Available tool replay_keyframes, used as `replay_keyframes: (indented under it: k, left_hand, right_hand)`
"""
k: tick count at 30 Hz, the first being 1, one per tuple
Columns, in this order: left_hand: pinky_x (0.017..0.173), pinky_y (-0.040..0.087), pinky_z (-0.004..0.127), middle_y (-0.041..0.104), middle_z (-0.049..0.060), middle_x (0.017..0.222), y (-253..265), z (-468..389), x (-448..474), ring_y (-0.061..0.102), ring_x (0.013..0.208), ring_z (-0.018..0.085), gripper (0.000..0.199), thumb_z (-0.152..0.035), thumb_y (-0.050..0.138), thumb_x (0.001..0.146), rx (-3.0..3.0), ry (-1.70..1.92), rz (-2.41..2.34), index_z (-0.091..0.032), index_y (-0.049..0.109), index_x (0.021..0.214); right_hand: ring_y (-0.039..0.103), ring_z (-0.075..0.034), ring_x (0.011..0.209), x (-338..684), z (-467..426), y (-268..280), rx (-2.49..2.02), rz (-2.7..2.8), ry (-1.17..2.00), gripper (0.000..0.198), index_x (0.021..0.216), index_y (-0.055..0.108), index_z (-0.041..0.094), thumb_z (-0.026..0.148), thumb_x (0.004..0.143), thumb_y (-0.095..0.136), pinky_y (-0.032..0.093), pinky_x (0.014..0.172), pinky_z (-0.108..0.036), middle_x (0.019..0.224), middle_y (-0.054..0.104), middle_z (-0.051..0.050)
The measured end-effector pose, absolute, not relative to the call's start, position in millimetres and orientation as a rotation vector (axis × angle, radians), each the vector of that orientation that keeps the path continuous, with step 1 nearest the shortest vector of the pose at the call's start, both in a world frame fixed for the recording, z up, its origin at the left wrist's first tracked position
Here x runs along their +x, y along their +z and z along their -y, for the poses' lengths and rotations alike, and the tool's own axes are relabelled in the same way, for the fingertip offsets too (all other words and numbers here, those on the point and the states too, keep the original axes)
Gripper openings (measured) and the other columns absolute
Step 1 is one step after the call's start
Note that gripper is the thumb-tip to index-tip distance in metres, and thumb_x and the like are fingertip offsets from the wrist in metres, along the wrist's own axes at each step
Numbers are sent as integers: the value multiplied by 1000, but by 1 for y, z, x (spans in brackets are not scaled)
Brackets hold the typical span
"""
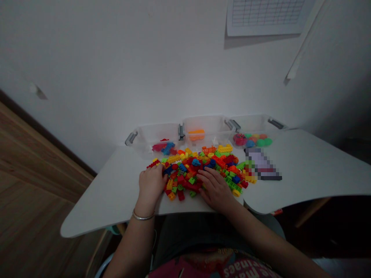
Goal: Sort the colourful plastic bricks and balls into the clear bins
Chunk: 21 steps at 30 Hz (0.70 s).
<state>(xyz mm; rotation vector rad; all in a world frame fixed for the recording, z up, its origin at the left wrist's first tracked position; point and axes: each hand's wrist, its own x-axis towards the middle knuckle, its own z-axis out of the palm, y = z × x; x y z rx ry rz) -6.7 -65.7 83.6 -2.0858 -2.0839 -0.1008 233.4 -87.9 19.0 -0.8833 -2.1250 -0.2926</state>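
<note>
A heap of colourful toy building bricks (189, 180) in red, orange, yellow, green and blue lies in the middle of the white table. At the heap's left edge, my left hand (151, 182) is closed, its fingers curled against the bricks. The fingertips are partly hidden, so I cannot make out what they hold. My right hand (217, 191) rests on the right front of the heap, fingers stretched out and somewhat apart over red and blue bricks. No brick shows gripped in it.
Behind the heap stand three clear plastic boxes: the left box (158, 131) holds red and blue pieces, the middle box (207, 122) an orange piece, the right box (252, 122) coloured round pieces. A dark-edged device (268, 170), its screen blurred, lies to the right on the table (116, 185).
</note>
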Motion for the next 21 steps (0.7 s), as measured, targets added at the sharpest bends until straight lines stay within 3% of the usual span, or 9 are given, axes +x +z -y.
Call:
replay_keyframes:
  k: [21]
  left_hand:
    - [75,49,36,67,11,105,81,59,-9,65,95,27,25,-30,50,84,-2081,-171,2098,-19,65,101]
  right_hand:
    - [47,-26,128,234,90,17,-899,2135,-268,43,130,53,16,21,88,52,46,106,-49,127,62,-13]
